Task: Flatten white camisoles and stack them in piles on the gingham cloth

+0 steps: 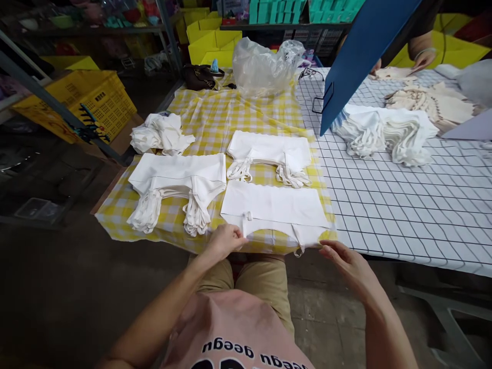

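Table (403, 215): fills centre and right of frame, under two cloths that meet along a line running down the middle.
Grid cloth (415, 205): white with dark squares, right half of frame.
Yellow check cloth (215, 115): centre of frame, draped over the near edge of the table.
Blue board (365, 46): upper right, tilted, lower corner just above the seam of the two cloths.
Yellow crate (92, 100): upper left, off the table, beside a grey metal post.
Clear plastic bag (265, 66): top centre, crumpled, at the far end of the yellow check cloth.
Right-hand stack (388, 133): white garments fanned on the grid cloth, right of centre, just below the blue board.
Left stack (179, 179): white garments, left of centre, straps hanging toward the near edge.
Middle stack (271, 154): white garments, centre, just behind the near garment.
Near garment (274, 207): white, flat, lower centre, at the near edge of the yellow check cloth, between both hands.
Loose heap (161, 133): crumpled white fabric, left of centre, behind the left stack.
Right hand (344, 261): lower right of centre, fingers apart and extended, fingertips at the near garment's lower right corner; grip not clear.
Left hand (225, 241): lower centre, fingers curled together, pinching the near garment's lower left edge.
Other person's hand (423, 59): upper right, on beige fabric.
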The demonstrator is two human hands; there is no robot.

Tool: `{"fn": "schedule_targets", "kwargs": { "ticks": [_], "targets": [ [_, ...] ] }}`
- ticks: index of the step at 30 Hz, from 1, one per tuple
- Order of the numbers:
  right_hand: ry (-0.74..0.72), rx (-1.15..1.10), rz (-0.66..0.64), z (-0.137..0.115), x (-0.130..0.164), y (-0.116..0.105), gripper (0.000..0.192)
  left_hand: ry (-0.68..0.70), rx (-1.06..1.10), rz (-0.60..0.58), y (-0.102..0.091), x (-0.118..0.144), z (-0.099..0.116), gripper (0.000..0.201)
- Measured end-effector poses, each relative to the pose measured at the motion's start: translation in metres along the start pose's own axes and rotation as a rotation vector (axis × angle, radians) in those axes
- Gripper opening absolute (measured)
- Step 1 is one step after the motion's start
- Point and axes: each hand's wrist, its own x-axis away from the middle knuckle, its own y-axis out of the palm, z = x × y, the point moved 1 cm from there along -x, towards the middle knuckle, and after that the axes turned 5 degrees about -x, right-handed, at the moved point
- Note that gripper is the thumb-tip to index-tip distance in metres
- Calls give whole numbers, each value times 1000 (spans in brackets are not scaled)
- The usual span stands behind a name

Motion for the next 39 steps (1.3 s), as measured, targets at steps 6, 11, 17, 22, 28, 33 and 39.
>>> {"fn": "schedule_targets", "kwargs": {
  "ticks": [6, 11, 17, 22, 28, 33, 39],
  "targets": [
    [-56, -4, 109, -10, -15, -13, 42, 118, -186, -191, -19, 14, -19, 22],
    [-71, 83, 210, -28, -54, -19, 36, -38, -385, 228, -39, -23, -6, 20],
    [-125, 277, 374, -44, -111, -9, 33, -143, -496, 435, -41, -72, 16, 29],
    [-57, 456, 369, -52, -132, 7, 35, -234, -467, 429, -37, -93, 21, 31],
    [-136, 419, 294, -46, -138, 13, 22, -246, -480, 332, -50, -92, 19, 36],
    [-153, 330, 354, -49, -133, 18, 20, -183, -452, 332, -51, -92, 13, 33],
    [-91, 269, 357, -56, -129, 15, 53, 28, -448, 537, -30, -96, 6, 17]
  ]
}}
